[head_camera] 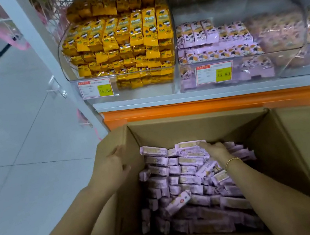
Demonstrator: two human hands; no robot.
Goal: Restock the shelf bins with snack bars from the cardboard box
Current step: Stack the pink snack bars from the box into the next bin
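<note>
The fingers of the left hand lie straight and slightly spread against the inner face of the left flap of the open brown cardboard box, with the thumb lower, near the flap's fold. They hold nothing.

The fingers of the right hand reach onto the top of the heap of pale purple wrapped snack bars near the box's far wall. Their tips are sunk among the wrappers, so I cannot tell whether they grip a bar or only rest on it. A thin gold bead bracelet circles that wrist, and both bare forearms run back toward the near edge of the box.

The bars fill the box from its left wall to its right, mostly lying in rough rows. One loose bar lies tilted on top nearer the front.

Beyond the box's far wall stands an orange shelf front under a grey shelf edge. On that shelf, at its left end, a clear plastic bin is stacked high with yellow snack packets. Just beside it to the right, a second clear plastic bin holds purple bars like those in the box, filled lower, with its upper part bare. Each bin's front carries a red-and-white price label with a yellow patch, the second one under the purple bars.

Pale grey floor tiles lie to the left of the box
</note>
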